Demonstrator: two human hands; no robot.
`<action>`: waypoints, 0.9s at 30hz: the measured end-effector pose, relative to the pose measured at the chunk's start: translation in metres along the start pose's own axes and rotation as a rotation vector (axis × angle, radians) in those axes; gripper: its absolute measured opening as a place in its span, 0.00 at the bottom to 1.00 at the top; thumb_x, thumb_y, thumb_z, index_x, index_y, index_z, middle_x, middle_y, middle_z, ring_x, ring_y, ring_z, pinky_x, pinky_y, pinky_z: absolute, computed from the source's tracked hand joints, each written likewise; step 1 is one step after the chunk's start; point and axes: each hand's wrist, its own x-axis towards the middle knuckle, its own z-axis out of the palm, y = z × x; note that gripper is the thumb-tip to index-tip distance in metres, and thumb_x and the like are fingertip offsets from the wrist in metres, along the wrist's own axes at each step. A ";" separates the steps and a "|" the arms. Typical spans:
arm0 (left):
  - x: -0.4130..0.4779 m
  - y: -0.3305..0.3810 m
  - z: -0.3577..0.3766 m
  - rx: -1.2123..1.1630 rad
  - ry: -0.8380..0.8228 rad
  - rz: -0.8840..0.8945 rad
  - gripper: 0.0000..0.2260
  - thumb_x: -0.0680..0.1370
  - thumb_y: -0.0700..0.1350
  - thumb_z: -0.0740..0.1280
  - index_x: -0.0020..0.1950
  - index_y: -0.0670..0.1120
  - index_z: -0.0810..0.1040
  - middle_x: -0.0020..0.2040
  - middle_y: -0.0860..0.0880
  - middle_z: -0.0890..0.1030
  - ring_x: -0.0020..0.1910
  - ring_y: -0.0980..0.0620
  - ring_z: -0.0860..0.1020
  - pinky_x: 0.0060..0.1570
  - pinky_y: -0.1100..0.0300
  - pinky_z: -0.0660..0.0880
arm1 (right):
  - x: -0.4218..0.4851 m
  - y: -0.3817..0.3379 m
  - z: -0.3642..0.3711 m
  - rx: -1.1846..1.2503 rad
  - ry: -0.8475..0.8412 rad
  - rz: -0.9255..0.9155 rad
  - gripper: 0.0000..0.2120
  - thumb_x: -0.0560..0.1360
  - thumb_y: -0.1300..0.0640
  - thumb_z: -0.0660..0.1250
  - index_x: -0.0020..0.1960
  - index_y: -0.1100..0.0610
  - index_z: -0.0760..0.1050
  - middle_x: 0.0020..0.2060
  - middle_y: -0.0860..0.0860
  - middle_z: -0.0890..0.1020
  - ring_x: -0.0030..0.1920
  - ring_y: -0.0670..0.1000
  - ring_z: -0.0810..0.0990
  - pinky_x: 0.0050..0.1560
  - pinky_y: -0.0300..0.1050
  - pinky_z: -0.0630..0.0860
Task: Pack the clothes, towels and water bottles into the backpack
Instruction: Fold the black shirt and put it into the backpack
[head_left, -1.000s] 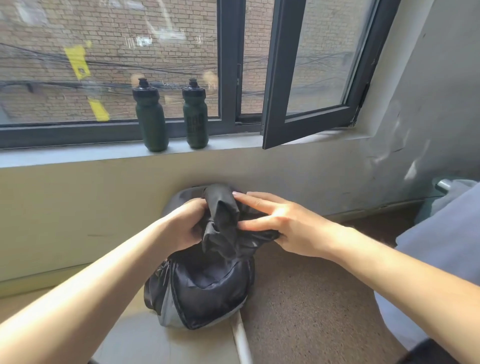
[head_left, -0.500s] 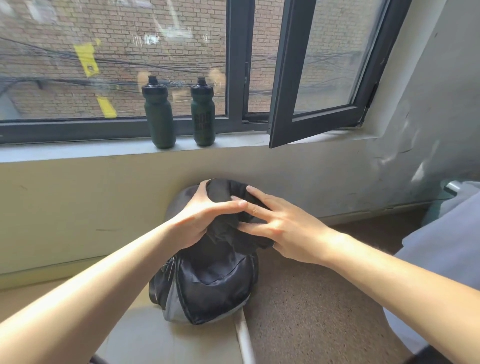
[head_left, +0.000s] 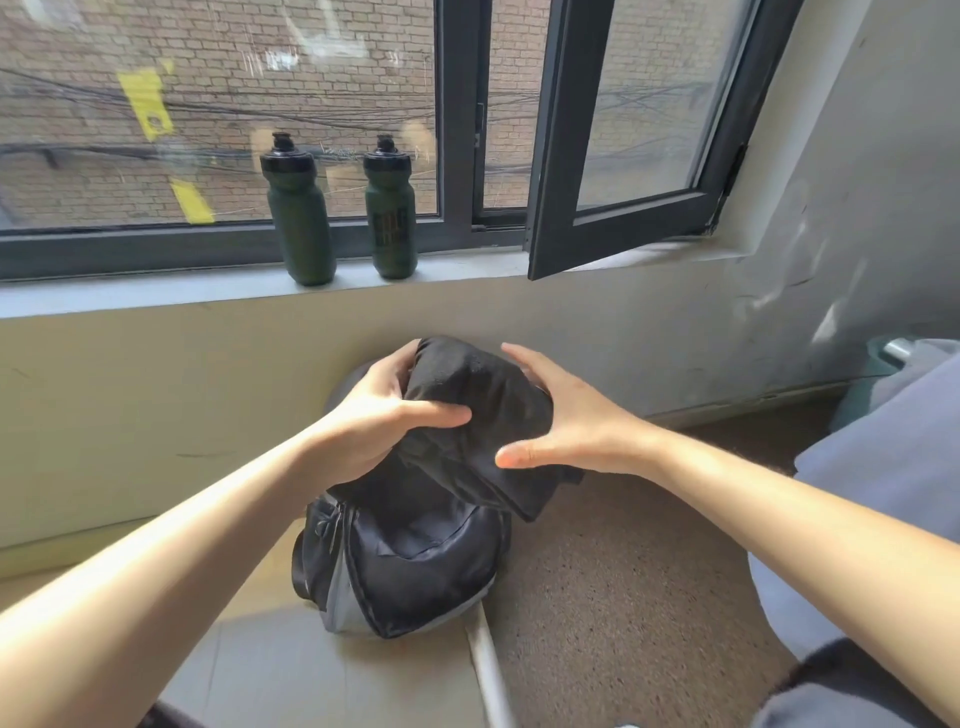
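Observation:
A black backpack (head_left: 415, 566) with grey trim stands on the floor against the wall below the window. A bundled black garment (head_left: 478, 410) sits on top of the backpack's mouth. My left hand (head_left: 374, 421) grips the garment's left side, thumb across its front. My right hand (head_left: 566, 415) cups its right side with fingers spread. Two dark green water bottles stand upright on the windowsill, one to the left (head_left: 300, 218) and one to the right (head_left: 389, 210). The backpack's opening is hidden under the garment.
The windowsill (head_left: 156, 291) runs along the wall above the backpack. An open window sash (head_left: 623, 218) juts inward over the sill's right part. Grey-blue fabric (head_left: 883, 467) lies at the right. A white strip (head_left: 488, 670) lies on the brown floor.
Both hands shifted from pressing on top of the garment to holding it by its sides, left hand now gripping, right hand cupped. The garment looks more bundled and raised.

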 end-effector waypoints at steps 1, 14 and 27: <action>0.000 0.000 0.000 -0.008 -0.004 0.012 0.28 0.67 0.35 0.77 0.66 0.42 0.77 0.60 0.40 0.84 0.59 0.41 0.84 0.57 0.49 0.82 | 0.002 0.002 0.004 0.022 -0.036 -0.002 0.50 0.63 0.44 0.82 0.78 0.40 0.59 0.71 0.36 0.72 0.69 0.36 0.71 0.69 0.41 0.71; 0.006 -0.038 -0.028 0.656 -0.098 -0.031 0.39 0.64 0.44 0.80 0.71 0.63 0.69 0.64 0.54 0.77 0.59 0.48 0.81 0.58 0.44 0.80 | 0.014 0.034 0.007 0.172 -0.087 0.136 0.18 0.72 0.70 0.72 0.56 0.53 0.82 0.50 0.53 0.86 0.49 0.53 0.86 0.40 0.46 0.83; 0.054 -0.073 -0.050 1.351 -0.040 0.145 0.31 0.64 0.62 0.77 0.64 0.60 0.70 0.55 0.57 0.83 0.56 0.48 0.81 0.49 0.49 0.78 | 0.093 0.053 0.052 0.098 -0.001 0.146 0.14 0.75 0.61 0.73 0.60 0.55 0.79 0.51 0.54 0.84 0.52 0.54 0.84 0.52 0.56 0.84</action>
